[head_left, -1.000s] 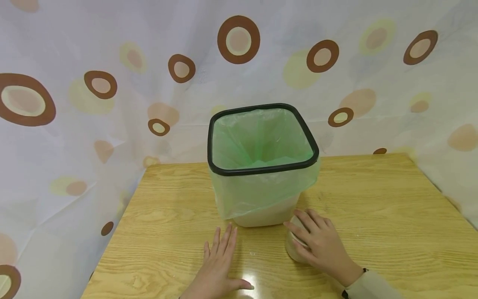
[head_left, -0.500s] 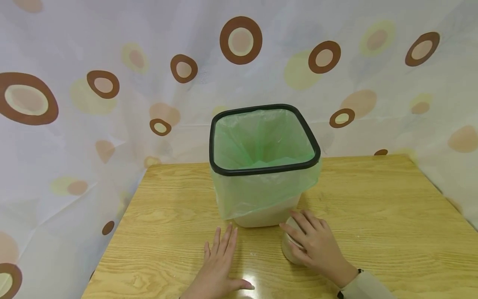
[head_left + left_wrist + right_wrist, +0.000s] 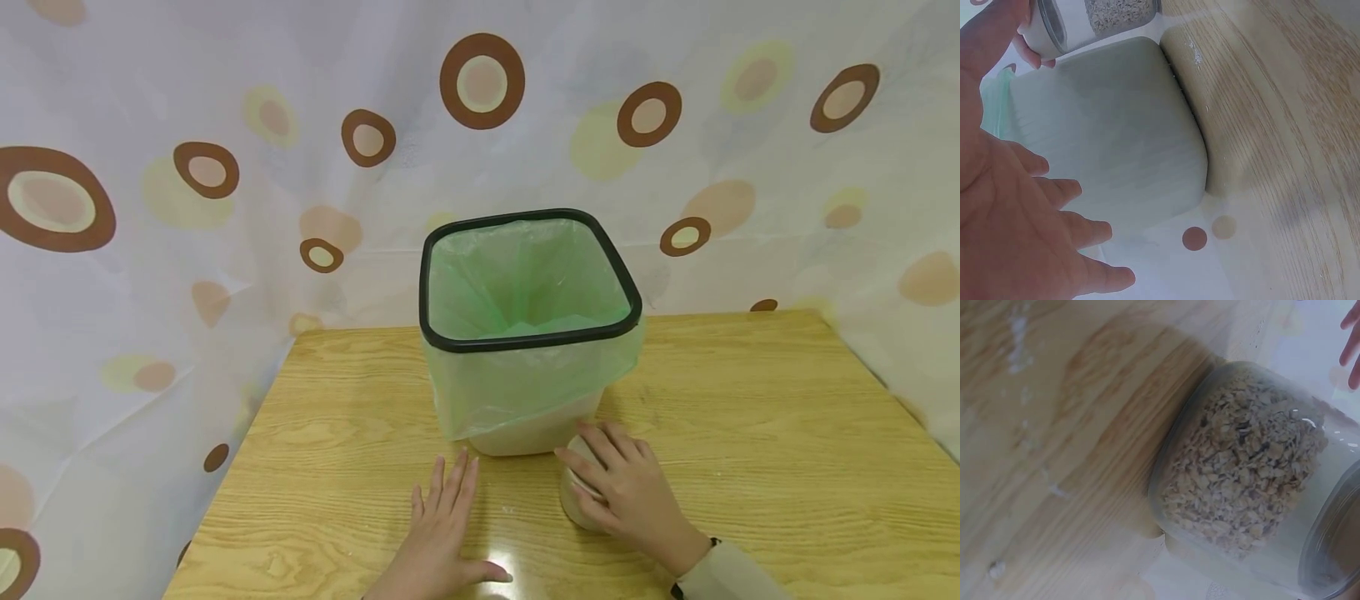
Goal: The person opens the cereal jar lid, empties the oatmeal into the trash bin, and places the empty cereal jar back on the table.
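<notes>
On the wood-grain table [image 3: 750, 467], before spotted sheeting [image 3: 551, 117], stand a jar [image 3: 1247, 462] and bin [image 3: 528, 435]

I look down onto a wooden tabletop [image 3: 750, 433], yellow-brown, its grain running mostly sideways in wavy lines, with a darker knot [image 3: 277, 567] toward my near left. Close to me a white patch of glare [image 3: 498, 567] shines off the glossy surface. A pale sheet [image 3: 540, 150] closes in the table behind and on both sides; I can't tell whether it is cloth or plastic. Brown rings with cream and pinkish centres are printed across it, among softer yellow and peach blobs. Diagonal creases mark the sheet at my left, and a faint horizontal fold crosses the back above the table's far edge.
</notes>
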A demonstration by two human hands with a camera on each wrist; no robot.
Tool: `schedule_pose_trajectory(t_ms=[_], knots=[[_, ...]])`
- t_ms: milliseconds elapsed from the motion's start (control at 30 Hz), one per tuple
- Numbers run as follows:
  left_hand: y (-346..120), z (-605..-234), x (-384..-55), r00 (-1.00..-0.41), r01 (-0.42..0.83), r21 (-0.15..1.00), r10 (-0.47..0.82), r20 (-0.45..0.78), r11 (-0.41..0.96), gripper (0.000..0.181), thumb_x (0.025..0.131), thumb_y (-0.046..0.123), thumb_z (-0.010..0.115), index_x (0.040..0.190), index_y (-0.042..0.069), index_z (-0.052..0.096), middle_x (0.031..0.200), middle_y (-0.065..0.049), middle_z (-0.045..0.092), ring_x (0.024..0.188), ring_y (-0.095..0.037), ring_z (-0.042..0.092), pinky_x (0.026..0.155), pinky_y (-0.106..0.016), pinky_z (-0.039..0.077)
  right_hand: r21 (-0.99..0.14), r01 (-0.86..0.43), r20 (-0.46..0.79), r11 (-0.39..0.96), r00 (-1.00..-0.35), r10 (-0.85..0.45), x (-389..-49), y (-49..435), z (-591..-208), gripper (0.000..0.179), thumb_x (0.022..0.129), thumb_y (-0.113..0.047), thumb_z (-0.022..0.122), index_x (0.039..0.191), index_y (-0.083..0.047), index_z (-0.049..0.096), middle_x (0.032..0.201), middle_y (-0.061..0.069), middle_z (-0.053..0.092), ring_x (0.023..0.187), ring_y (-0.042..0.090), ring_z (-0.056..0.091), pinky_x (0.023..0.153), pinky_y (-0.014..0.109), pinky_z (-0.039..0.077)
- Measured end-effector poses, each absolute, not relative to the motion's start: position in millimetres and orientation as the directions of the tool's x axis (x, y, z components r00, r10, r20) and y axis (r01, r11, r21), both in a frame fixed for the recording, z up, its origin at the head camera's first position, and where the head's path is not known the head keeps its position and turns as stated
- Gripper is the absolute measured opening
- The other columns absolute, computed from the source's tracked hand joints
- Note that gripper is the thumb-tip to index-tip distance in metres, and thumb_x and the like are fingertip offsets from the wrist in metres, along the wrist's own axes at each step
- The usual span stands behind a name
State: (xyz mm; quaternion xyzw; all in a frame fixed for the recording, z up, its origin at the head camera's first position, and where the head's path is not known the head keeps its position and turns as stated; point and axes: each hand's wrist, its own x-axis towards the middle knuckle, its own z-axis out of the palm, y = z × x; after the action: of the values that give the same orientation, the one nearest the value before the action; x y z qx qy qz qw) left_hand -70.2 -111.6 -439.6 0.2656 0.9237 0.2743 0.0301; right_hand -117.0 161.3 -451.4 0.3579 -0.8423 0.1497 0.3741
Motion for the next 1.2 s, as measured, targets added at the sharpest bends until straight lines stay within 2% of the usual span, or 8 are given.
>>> schedule_pose_trajectory(t_ms=[467, 700, 1200], knots=[[-110, -437, -70, -0.861, 0.458, 0.534, 0.503, 0.069, 0.71, 0.121, 0.068, 0.049, 0.078, 0.151, -0.004, 0.008, 0.158, -0.025, 0.0, 0.138, -0.057, -0.002, 0.093, -0.082, 0.009, -0.022, -0.753, 0.699, 0.657, -0.482, -0.529, -116, 156, -453, 0.045, 0.104, -0.042, 0.034, 0.115, -0.018, 0.07, 0.12, 0.014, 0.062, 0.106, 0.037, 0.056, 0.07, 0.052, 0.048], [-110, -437, -70, -0.858, 0.459, 0.548, 0.509, 0.069, 0.7, 0.121, 0.069, 0.049, 0.077, 0.151, -0.004, 0.006, 0.158, -0.025, -0.002, 0.138, -0.057, -0.005, 0.093, -0.081, 0.007, 0.012, -0.771, 0.732, 0.637, -0.427, -0.531, -119, 150, -452, 0.044, 0.104, -0.038, 0.033, 0.112, -0.018, 0.071, 0.115, 0.013, 0.064, 0.1, 0.037, 0.058, 0.068, 0.052, 0.048], [-106, -439, -68, -0.863, 0.444, 0.578, 0.499, 0.071, 0.685, 0.122, 0.069, 0.05, 0.077, 0.153, -0.001, 0.004, 0.158, -0.023, -0.005, 0.138, -0.056, -0.006, 0.094, -0.081, 0.005, 0.01, -0.76, 0.732, 0.65, -0.437, -0.522, -118, 141, -455, 0.043, 0.103, -0.04, 0.036, 0.113, -0.019, 0.072, 0.116, 0.014, 0.064, 0.099, 0.039, 0.06, 0.065, 0.05, 0.049]])
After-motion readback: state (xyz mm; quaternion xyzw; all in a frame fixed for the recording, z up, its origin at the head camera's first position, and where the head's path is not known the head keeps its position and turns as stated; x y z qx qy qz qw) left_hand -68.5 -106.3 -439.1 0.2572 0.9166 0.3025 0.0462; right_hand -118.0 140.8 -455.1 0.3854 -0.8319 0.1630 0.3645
